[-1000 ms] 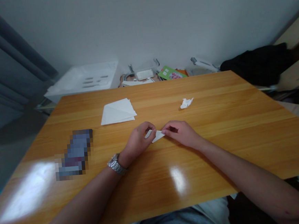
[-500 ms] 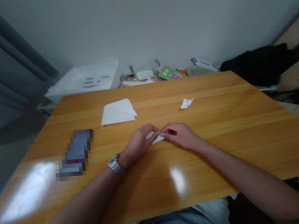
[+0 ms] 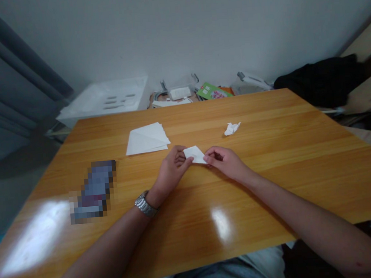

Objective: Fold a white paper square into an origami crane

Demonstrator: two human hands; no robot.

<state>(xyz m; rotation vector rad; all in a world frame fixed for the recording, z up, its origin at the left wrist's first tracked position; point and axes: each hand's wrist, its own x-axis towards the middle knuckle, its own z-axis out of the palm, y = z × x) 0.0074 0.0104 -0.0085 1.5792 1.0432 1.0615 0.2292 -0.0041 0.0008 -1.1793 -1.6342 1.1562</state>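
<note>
A small folded piece of white paper point(image 3: 194, 153) is held between my two hands, over the middle of the table. My left hand point(image 3: 174, 164) is closed on its left side, with the thumb on the near face and the fingers curled behind. With thumb and fingers, my right hand point(image 3: 225, 160) pinches the paper's right corner. A crumpled-looking folded white paper piece point(image 3: 232, 129) sits farther back to the right. Flat sheets of white paper point(image 3: 147, 138) lie in a stack beyond my left hand.
A blurred-out phone-like thing point(image 3: 96, 186) lies at the left of the wooden table point(image 3: 272, 183). Behind the table's far edge are a white foam tray point(image 3: 105, 96), a green booklet point(image 3: 213, 91), assorted items and a dark cloth heap point(image 3: 318, 79).
The folded paper has been lifted and turned so that more of its face shows. Both hands have moved a little apart and away from me.
</note>
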